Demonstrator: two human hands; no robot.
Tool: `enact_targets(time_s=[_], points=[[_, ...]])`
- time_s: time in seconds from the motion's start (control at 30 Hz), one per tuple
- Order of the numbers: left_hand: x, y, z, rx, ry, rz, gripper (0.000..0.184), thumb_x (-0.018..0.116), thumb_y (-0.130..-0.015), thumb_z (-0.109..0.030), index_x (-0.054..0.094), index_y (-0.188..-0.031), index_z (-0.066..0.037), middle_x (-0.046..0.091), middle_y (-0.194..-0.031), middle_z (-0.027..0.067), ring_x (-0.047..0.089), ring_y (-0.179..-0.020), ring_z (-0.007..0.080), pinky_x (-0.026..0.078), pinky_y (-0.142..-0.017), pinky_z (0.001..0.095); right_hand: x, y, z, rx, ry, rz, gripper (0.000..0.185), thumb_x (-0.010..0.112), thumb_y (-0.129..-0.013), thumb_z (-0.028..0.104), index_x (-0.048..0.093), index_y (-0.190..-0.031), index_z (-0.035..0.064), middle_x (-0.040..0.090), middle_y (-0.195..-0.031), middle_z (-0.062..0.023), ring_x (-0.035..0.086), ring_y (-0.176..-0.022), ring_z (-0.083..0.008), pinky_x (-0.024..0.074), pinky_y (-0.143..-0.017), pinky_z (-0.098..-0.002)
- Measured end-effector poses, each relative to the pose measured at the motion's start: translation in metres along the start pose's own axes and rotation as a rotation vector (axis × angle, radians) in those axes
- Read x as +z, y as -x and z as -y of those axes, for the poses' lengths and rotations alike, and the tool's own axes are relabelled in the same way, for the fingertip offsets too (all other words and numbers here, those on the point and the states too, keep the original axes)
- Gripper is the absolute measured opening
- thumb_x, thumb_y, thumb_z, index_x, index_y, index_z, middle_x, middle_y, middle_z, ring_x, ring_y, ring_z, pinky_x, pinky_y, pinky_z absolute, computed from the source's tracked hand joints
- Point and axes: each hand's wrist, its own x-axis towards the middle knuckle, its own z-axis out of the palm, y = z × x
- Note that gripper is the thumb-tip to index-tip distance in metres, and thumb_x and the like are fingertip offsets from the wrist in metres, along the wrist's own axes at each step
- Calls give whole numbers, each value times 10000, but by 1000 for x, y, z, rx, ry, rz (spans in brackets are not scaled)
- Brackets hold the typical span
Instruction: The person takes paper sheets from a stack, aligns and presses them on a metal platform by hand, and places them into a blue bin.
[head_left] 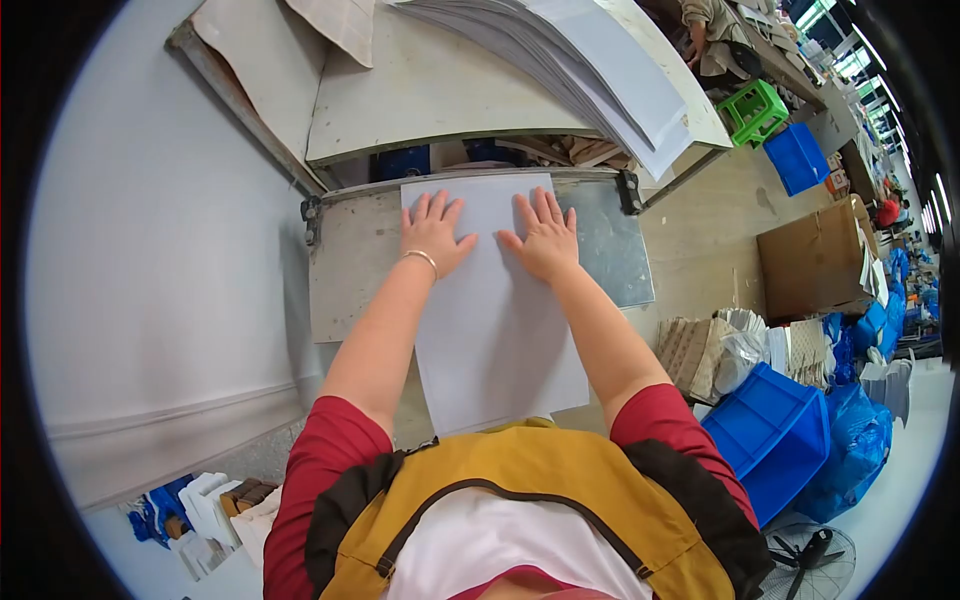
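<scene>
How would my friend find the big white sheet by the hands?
Start at the cream table across the top, then drop to the grey board in front. The white sheet lies across that board, extending past its near edge. Unlike the stack of sheets on the table, it has the left hand and right hand spread at its far end.

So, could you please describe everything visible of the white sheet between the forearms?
The white sheet is plain and long, apparently paper or thin card. It lies across the metal-looking plate, its near part overhanging toward the yellow garment, shadowed at right. The left grip and right grip rest over its side edges near the far end, fingers spread.
</scene>
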Motion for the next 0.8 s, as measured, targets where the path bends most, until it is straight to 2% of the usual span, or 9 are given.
enact_targets(time_s=[0.23, 0.33, 0.5, 0.63, 0.73, 0.8], points=[[-34, -5, -41, -117, -52, 136, 666, 505, -866, -557, 340, -1439, -260, 257, -1509, 106, 236, -1383, 338, 226, -1078, 612, -7, -3, 3, 48, 34, 98, 762, 391, -874, 665, 243, -1483, 232, 133, -1567, -88, 101, -1449, -229, 99, -1146, -499], [-42, -20, -52, -216, -67, 233, 639, 493, -878, -551, 303, -1448, -331, 285, -1482, 109, 248, -1366, 360, 281, -1024, 654, -12, -2, 4, 64, 32, 128, 764, 386, -875, 668, 230, -1488, 238, 117, -1571, -79, 85, -1452, -219, 94, -1149, -493], [-46, -23, -52, -245, -66, 264, 630, 502, -876, -545, 316, -1440, -336, 279, -1487, 110, 265, -1356, 366, 286, -1025, 654, -11, -2, 4, 66, 10, 136, 764, 391, -877, 664, 217, -1492, 245, 113, -1573, -64, 73, -1453, -206, 82, -1149, -506], [-32, -15, -35, -211, 34, 188, 609, 531, -877, -493, 387, -1417, -254, 324, -1462, 128, 283, -1350, 361, 294, -1047, 606, -12, 0, 4, 82, 15, 141, 756, 398, -880, 653, 216, -1491, 246, 116, -1573, -58, 72, -1453, -201, 76, -1142, -535], [35, -1, 28, 212, 70, -276, 533, 578, -857, -403, 517, -1313, -134, 392, -1413, 162, 323, -1330, 353, 314, -1066, 524, -16, 4, 5, 86, -6, 145, 746, 399, -884, 644, 219, -1489, 246, 105, -1575, -54, 65, -1454, -195, 61, -1139, -548], [35, -3, 34, 215, 74, -341, 496, 594, -844, -367, 552, -1268, -112, 426, -1377, 167, 353, -1305, 352, 328, -1058, 499, -17, -1, 7, 77, -18, 144, 741, 399, -886, 640, 220, -1488, 246, 100, -1576, -53, 61, -1455, -193, 54, -1138, -554]])
